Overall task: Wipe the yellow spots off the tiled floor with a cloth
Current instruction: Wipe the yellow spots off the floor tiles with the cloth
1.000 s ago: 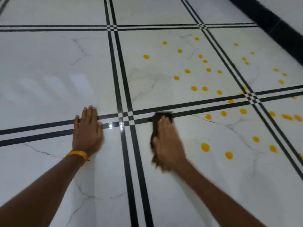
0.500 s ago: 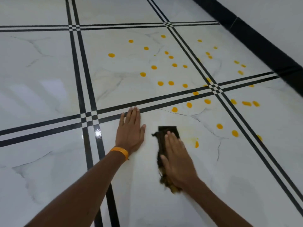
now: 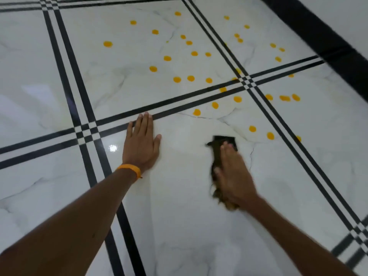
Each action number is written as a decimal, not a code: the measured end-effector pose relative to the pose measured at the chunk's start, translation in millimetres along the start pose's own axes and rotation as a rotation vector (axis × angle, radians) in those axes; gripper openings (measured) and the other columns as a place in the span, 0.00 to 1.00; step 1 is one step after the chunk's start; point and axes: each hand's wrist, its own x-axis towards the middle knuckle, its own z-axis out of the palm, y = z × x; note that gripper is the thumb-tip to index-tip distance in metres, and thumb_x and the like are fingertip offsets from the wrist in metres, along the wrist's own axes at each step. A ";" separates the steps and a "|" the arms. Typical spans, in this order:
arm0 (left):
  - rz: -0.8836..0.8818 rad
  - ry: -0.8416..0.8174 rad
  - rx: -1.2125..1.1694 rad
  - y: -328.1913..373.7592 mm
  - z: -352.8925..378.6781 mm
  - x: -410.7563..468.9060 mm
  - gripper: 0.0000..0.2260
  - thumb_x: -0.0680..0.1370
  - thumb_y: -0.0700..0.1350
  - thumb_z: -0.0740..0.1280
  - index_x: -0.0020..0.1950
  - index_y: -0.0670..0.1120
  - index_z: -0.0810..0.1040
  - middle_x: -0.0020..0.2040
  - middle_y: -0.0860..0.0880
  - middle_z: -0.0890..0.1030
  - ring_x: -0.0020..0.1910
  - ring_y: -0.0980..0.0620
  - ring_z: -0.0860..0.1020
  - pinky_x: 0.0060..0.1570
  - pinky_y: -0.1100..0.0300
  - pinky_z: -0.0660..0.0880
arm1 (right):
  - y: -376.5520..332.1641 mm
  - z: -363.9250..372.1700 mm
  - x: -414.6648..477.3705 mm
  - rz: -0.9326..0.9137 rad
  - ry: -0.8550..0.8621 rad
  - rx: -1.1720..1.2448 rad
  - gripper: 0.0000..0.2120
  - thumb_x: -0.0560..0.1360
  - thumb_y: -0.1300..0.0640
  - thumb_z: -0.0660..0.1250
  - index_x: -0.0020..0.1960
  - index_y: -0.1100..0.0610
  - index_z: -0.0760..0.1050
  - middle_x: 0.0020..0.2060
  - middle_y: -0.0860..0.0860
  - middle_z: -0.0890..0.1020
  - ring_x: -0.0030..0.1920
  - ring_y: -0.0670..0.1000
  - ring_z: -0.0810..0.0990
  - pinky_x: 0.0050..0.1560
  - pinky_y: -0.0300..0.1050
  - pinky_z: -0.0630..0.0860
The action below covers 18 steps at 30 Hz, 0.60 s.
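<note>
A dark cloth lies flat on the white marble-look tiled floor, and my right hand presses on it with straight fingers, blurred by motion. The cloth's dark end sticks out past my fingertips; its brownish end shows under my wrist. My left hand, with an orange wristband, rests flat on the floor to the left, fingertips at a black tile line. Several yellow spots lie just beyond and right of the cloth, and more spread over the far tiles.
Black double lines cross the floor and mark the tile edges. A black skirting band runs along the wall at the upper right. A bright light reflection shines left of my left hand.
My right hand has slid the cloth to the right; the yellow smear and spot beside it half a second ago are gone. The left hand moved right earlier and now stays put.
</note>
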 end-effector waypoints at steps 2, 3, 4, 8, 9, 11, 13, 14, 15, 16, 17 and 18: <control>-0.008 0.007 0.014 -0.8 2.1 -0.8 0.31 0.82 0.54 0.47 0.82 0.39 0.52 0.82 0.43 0.54 0.82 0.46 0.51 0.79 0.45 0.49 | 29.2 -5.2 38.5 0.169 -0.002 -0.016 0.36 0.82 0.42 0.44 0.82 0.65 0.51 0.82 0.60 0.54 0.82 0.58 0.51 0.81 0.53 0.49; -0.010 0.019 0.013 -0.8 2.9 -0.1 0.31 0.82 0.54 0.47 0.82 0.40 0.53 0.82 0.43 0.54 0.82 0.47 0.51 0.79 0.45 0.49 | 30.9 -5.0 66.5 0.252 0.031 0.000 0.37 0.81 0.42 0.41 0.81 0.67 0.51 0.81 0.63 0.55 0.82 0.60 0.52 0.81 0.55 0.49; -0.007 0.015 0.005 0.2 3.1 1.5 0.30 0.82 0.54 0.48 0.82 0.40 0.53 0.82 0.43 0.54 0.82 0.47 0.51 0.79 0.45 0.49 | 19.4 -4.7 88.5 0.319 0.056 0.022 0.38 0.81 0.42 0.40 0.81 0.68 0.51 0.80 0.65 0.56 0.81 0.62 0.53 0.81 0.57 0.50; -0.005 0.009 -0.002 -1.1 1.5 0.2 0.31 0.83 0.55 0.48 0.82 0.41 0.51 0.83 0.44 0.52 0.82 0.49 0.48 0.80 0.46 0.47 | -50.4 8.2 65.1 0.115 0.014 0.046 0.34 0.83 0.44 0.46 0.81 0.66 0.51 0.81 0.61 0.53 0.82 0.58 0.52 0.82 0.54 0.49; -0.002 0.008 -0.004 -1.8 1.1 0.7 0.31 0.82 0.55 0.48 0.82 0.41 0.50 0.83 0.45 0.52 0.82 0.49 0.48 0.80 0.46 0.47 | -49.6 6.7 41.3 0.015 -0.026 0.048 0.33 0.84 0.45 0.47 0.82 0.64 0.51 0.82 0.58 0.52 0.83 0.55 0.49 0.82 0.51 0.47; -0.003 0.006 -0.009 -1.3 0.8 0.2 0.31 0.82 0.55 0.48 0.82 0.41 0.50 0.83 0.45 0.52 0.82 0.49 0.48 0.80 0.46 0.47 | -15.2 -1.8 14.3 -0.027 -0.031 0.066 0.33 0.83 0.45 0.50 0.82 0.62 0.52 0.82 0.55 0.52 0.82 0.53 0.49 0.81 0.51 0.48; -0.009 0.003 -0.008 -1.0 1.6 0.6 0.31 0.83 0.55 0.48 0.82 0.41 0.50 0.83 0.45 0.52 0.82 0.49 0.48 0.80 0.46 0.47 | 34.2 -9.8 29.2 0.114 -0.003 0.049 0.34 0.82 0.43 0.48 0.82 0.63 0.51 0.82 0.57 0.53 0.82 0.55 0.51 0.81 0.54 0.51; -0.010 0.009 -0.005 -1.2 2.0 1.8 0.31 0.83 0.55 0.48 0.82 0.41 0.51 0.83 0.45 0.52 0.82 0.49 0.48 0.80 0.46 0.48 | 52.5 -13.7 48.8 0.191 0.012 0.032 0.35 0.82 0.42 0.45 0.82 0.64 0.51 0.82 0.59 0.53 0.82 0.57 0.51 0.81 0.55 0.50; -0.010 0.018 -0.004 -2.0 2.7 2.3 0.31 0.82 0.55 0.48 0.82 0.41 0.51 0.83 0.45 0.53 0.82 0.49 0.49 0.80 0.46 0.48 | 60.5 -16.0 69.5 0.261 0.033 0.041 0.37 0.82 0.41 0.43 0.82 0.65 0.51 0.82 0.60 0.54 0.82 0.59 0.52 0.81 0.55 0.49; -0.005 0.020 -0.004 -1.9 3.6 1.4 0.31 0.82 0.55 0.48 0.82 0.41 0.51 0.83 0.45 0.53 0.82 0.49 0.49 0.80 0.46 0.47 | 55.1 -14.3 82.3 0.308 0.053 0.059 0.38 0.81 0.41 0.42 0.81 0.66 0.51 0.81 0.62 0.54 0.82 0.60 0.52 0.81 0.54 0.48; 0.001 0.016 -0.004 -2.2 3.8 0.5 0.31 0.82 0.55 0.48 0.82 0.42 0.51 0.83 0.45 0.52 0.82 0.49 0.49 0.80 0.46 0.47 | 38.1 -10.6 85.8 0.330 0.065 0.066 0.38 0.81 0.41 0.42 0.81 0.67 0.51 0.81 0.63 0.54 0.82 0.61 0.53 0.81 0.54 0.47; 0.001 0.014 -0.004 -4.0 3.8 -0.5 0.31 0.83 0.56 0.48 0.82 0.42 0.51 0.83 0.45 0.52 0.82 0.49 0.49 0.80 0.46 0.47 | 18.7 -4.4 79.5 0.302 0.058 0.079 0.38 0.81 0.42 0.44 0.81 0.67 0.52 0.81 0.63 0.55 0.82 0.61 0.53 0.81 0.53 0.48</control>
